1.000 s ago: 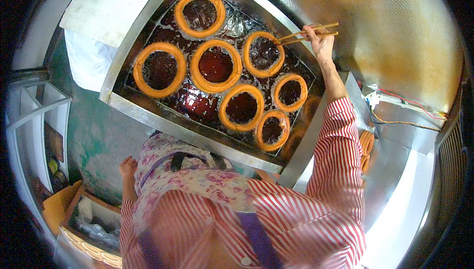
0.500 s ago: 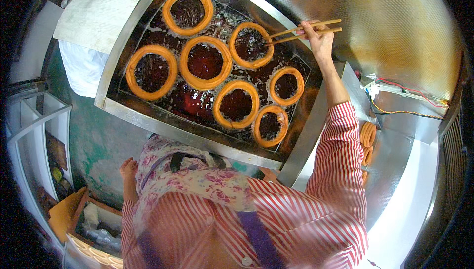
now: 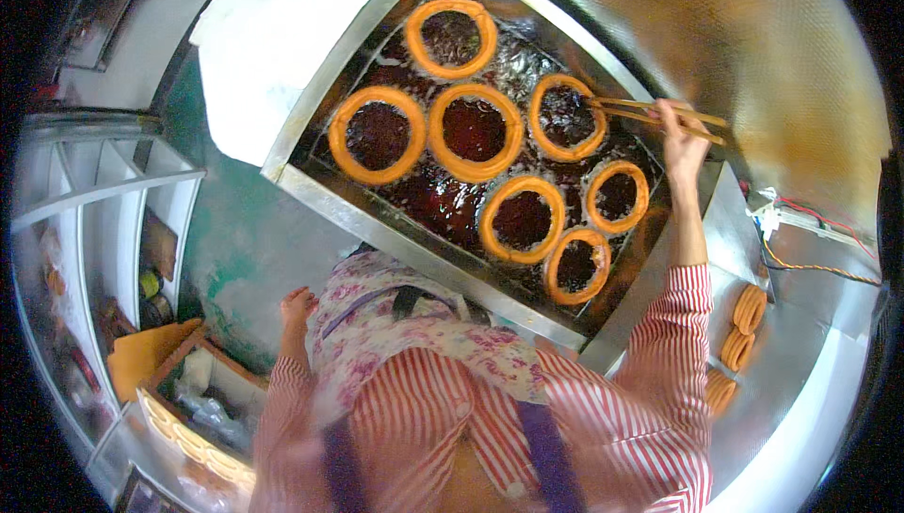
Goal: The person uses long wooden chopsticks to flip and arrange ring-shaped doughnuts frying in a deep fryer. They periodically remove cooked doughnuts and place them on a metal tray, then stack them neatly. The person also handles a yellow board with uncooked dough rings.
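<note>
Long wooden chopsticks (image 3: pixel 626 108) are in my right hand (image 3: pixel 682 141), at the far right side of a metal frying vat (image 3: pixel 315 198). Their tips touch or reach the right edge of a golden fried dough ring (image 3: pixel 539 118) in the dark, bubbling oil (image 3: pixel 443 202). Several more rings float around it, among them a wide one in the middle (image 3: pixel 437 136) and a smaller one at the near right (image 3: pixel 554 273). My left hand (image 3: pixel 299 306) hangs beside my flowered apron (image 3: pixel 344 334), left of the vat, holding nothing, its fingers loosely bent.
Stacked fried rings (image 3: pixel 737 348) lie on the metal counter at the right, below some wires (image 3: pixel 819 271). A white sheet (image 3: pixel 273 61) covers a surface left of the vat. Shelves (image 3: pixel 122 193), an opened cardboard box (image 3: pixel 151 353) and pale rings (image 3: pixel 193 442) stand at the left.
The whole view has swung, so the vat and rings appear further right and slightly lower. My right hand still holds the chopsticks at the same ring. My left hand stays at my side.
</note>
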Demonstrator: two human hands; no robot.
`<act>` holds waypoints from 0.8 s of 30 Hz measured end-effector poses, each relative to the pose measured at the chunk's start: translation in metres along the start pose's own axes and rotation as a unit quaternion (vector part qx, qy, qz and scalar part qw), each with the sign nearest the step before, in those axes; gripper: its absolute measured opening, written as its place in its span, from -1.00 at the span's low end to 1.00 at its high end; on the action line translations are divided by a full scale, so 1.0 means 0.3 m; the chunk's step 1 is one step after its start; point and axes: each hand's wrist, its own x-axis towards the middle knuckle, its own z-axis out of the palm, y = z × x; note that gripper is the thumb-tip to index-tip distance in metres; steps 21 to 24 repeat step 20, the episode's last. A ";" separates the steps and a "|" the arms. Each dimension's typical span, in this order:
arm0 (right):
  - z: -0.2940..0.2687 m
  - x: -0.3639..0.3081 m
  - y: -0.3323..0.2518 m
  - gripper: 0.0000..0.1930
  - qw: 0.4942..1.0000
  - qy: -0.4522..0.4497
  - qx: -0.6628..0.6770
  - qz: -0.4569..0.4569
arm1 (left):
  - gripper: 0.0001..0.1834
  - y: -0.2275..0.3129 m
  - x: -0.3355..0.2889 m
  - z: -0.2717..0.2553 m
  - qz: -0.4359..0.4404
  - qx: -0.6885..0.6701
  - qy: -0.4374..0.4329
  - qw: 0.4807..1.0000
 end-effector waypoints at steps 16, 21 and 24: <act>0.573 -0.662 -0.297 -0.80 0.901 0.102 0.340 0.249 | -0.63 0.258 0.198 0.009 0.032 0.132 -0.052 0.989; 0.754 -0.723 -0.257 -0.81 0.863 0.162 0.391 0.277 | -0.63 0.340 0.325 0.003 0.037 0.085 -0.102 0.990; 0.754 -0.723 -0.257 -0.81 0.863 0.162 0.391 0.277 | -0.63 0.340 0.325 0.003 0.037 0.085 -0.102 0.990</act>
